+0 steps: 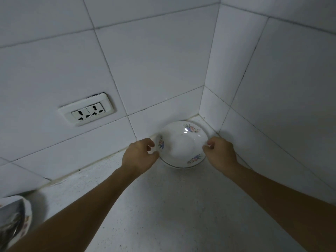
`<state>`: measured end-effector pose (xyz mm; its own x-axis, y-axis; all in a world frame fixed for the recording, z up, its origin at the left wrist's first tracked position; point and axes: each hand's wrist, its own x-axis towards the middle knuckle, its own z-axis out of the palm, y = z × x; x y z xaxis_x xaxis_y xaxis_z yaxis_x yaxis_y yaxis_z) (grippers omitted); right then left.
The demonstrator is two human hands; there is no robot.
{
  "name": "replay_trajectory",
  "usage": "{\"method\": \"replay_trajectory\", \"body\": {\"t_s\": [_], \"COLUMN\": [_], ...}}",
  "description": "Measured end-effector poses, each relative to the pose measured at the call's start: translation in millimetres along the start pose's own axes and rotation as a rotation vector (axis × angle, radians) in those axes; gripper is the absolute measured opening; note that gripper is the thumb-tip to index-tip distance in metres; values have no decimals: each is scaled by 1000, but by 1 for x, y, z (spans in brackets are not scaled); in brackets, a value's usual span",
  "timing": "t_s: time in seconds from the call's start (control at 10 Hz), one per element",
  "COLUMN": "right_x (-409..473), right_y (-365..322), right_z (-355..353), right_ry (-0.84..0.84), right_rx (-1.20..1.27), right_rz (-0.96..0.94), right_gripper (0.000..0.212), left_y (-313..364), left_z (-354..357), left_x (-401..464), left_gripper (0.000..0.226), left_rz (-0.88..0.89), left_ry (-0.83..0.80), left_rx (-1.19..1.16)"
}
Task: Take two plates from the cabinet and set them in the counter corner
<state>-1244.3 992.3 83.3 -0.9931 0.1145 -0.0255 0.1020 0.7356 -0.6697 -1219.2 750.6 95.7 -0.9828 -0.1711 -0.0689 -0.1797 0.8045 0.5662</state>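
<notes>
A: Where's the plate [181, 144]?
B: On the table [163, 206], in the corner at one o'clock.
A: The grips?
B: Left hand [140, 157] pinches its nine o'clock rim; right hand [221, 151] pinches three o'clock.

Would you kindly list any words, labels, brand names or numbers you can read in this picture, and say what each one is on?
There is no readable text in this view.
Plate in the counter corner: flower sprays only, no lettering.
Wall socket: two outlets with pin holes, no visible marking or brand.
Dish at the lower left edge: a blurred pattern, nothing legible.
Wall tiles and counter: plain.
</notes>
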Motion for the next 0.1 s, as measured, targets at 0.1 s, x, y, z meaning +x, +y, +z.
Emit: {"method": "replay_trajectory", "body": {"t_s": [0.1], "right_x": [-14], "right_y": [-16], "right_z": [-3], "right_ry": [-47], "right_rx": [-17], "right_rz": [-143], "right_gripper": [23], "left_y": [2], "left_z": [-9], "left_x": [-15], "left_gripper": [39], "left_rz": [136], "left_ry": [-5], "left_rx": [116]}}
